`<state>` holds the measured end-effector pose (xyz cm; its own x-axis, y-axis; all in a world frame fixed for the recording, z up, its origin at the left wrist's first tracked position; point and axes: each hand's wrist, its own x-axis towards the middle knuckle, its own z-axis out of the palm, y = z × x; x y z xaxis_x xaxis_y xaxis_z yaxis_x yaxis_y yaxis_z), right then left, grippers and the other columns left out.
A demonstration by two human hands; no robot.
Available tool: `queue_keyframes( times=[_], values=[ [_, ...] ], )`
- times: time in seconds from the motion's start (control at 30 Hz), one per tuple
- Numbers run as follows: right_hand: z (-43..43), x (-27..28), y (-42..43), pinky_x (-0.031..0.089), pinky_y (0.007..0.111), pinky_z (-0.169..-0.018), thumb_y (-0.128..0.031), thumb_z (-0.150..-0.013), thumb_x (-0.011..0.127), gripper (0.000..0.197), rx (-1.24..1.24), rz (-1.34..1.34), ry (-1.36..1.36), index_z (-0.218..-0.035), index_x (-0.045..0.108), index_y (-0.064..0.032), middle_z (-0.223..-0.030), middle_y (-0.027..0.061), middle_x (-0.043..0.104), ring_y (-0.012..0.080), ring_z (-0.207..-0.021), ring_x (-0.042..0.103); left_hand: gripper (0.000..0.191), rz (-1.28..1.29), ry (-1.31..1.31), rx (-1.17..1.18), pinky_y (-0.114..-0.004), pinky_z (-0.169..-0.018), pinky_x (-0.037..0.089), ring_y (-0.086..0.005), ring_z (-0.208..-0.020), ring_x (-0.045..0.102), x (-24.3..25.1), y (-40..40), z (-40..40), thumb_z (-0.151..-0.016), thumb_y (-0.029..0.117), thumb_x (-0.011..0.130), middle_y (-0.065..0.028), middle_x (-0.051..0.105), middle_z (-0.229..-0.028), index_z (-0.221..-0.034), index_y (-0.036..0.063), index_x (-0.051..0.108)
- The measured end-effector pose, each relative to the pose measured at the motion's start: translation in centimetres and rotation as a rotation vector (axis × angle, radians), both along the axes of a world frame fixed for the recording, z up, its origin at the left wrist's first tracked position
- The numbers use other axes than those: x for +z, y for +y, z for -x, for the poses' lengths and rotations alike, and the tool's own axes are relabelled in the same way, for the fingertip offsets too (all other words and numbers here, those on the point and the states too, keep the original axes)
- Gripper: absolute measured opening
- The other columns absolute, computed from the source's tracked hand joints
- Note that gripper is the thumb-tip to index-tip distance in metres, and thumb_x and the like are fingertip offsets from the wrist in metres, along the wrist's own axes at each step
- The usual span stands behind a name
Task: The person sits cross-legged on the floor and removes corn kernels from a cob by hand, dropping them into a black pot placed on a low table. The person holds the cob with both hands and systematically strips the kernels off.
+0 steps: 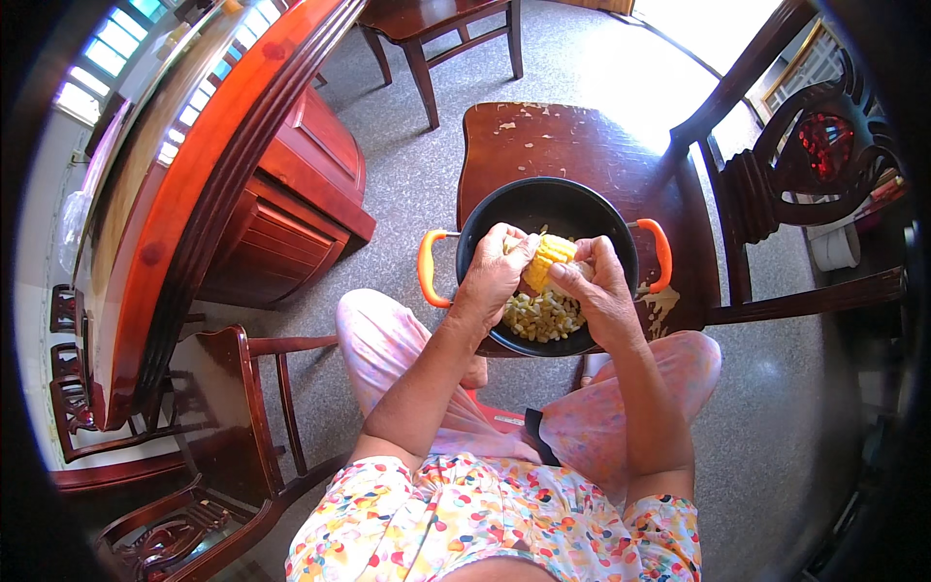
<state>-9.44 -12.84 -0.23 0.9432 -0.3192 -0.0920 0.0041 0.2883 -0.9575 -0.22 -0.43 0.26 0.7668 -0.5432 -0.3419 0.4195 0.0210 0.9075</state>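
Note:
A partly shelled ear of yellow corn [550, 256] is held between my two hands, over a dark round pot [567, 192] with orange handles. My left hand [498, 265] grips the ear's left end, and its thumb and fingertips press at the kernels. On the other side my right hand [600, 280] holds the right end, thumb against the cob. Loose corn kernels [544, 317] lie heaped in the near part of the pot, below the ear. The pot rests on the seat of a dark wooden chair [538, 145] with worn finish.
The chair's carved back [771, 174] rises at the right. A large red-brown wooden table [196, 182] stands at the left, with another chair [218, 415] at the lower left. A further wooden chair [429, 18] is beyond. My knees are either side of the pot's near edge.

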Motion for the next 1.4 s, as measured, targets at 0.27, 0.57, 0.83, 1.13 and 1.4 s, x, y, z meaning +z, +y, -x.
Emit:
queue_keyframes(
  times=[0.27,0.57,0.83,1.13,1.4],
  values=[
    [0.3,-0.3,0.0,0.045,0.027,-0.083,-0.004,-0.075,0.072,0.040,-0.002,0.021,-0.091,-0.100,0.042,-0.0086,-0.103,0.0056,0.044,0.0127,-0.095,0.051,0.016,0.049,0.015,0.002,-0.029,-0.055,0.053,-0.0145,-0.076,0.059,-0.8,0.1,-0.4,-0.094,0.021,0.050,-0.0069,0.057,-0.089,-0.096,0.0055,0.049],
    [0.2,-0.2,-0.4,0.045,0.027,-0.075,-0.011,-0.074,0.069,0.041,0.028,0.059,-0.014,-0.101,0.039,-0.0084,-0.094,0.0068,0.047,0.0121,-0.089,0.051,0.016,0.044,-0.001,0.003,-0.029,-0.056,0.053,-0.0150,-0.078,0.060,-0.8,0.1,-0.3,-0.094,0.021,0.049,-0.0074,0.057,-0.091,-0.099,0.0055,0.047],
    [0.1,-0.1,-0.2,0.045,0.027,-0.075,-0.008,-0.072,0.067,0.042,0.014,0.089,0.033,-0.103,0.038,-0.0097,-0.093,0.0074,0.049,0.0130,-0.088,0.052,0.017,0.018,-0.016,-0.002,-0.028,-0.056,0.052,-0.0141,-0.078,0.059,-0.4,0.1,-0.2,-0.093,0.021,0.050,-0.0072,0.056,-0.091,-0.098,0.0052,0.048],
    [0.1,0.0,-0.5,0.047,0.028,-0.076,-0.006,-0.069,0.067,0.047,0.043,0.057,0.046,-0.104,0.036,-0.0093,-0.093,0.0091,0.050,0.0150,-0.088,0.054,0.018,0.042,-0.032,0.010,-0.028,-0.054,0.053,-0.0143,-0.077,0.059,-1.0,0.0,-0.3,-0.094,0.022,0.049,-0.0073,0.056,-0.091,-0.099,0.0047,0.048],
    [0.0,0.4,0.1,0.050,0.025,-0.071,-0.021,-0.077,0.075,0.046,-0.008,0.135,0.060,-0.100,0.037,-0.0096,-0.092,0.0089,0.054,0.0132,-0.087,0.058,0.016,0.007,-0.050,-0.028,-0.025,-0.052,0.053,-0.0135,-0.076,0.059,-0.4,0.1,-0.1,-0.094,0.020,0.050,-0.0077,0.056,-0.091,-0.099,0.0042,0.048]
  ],
)
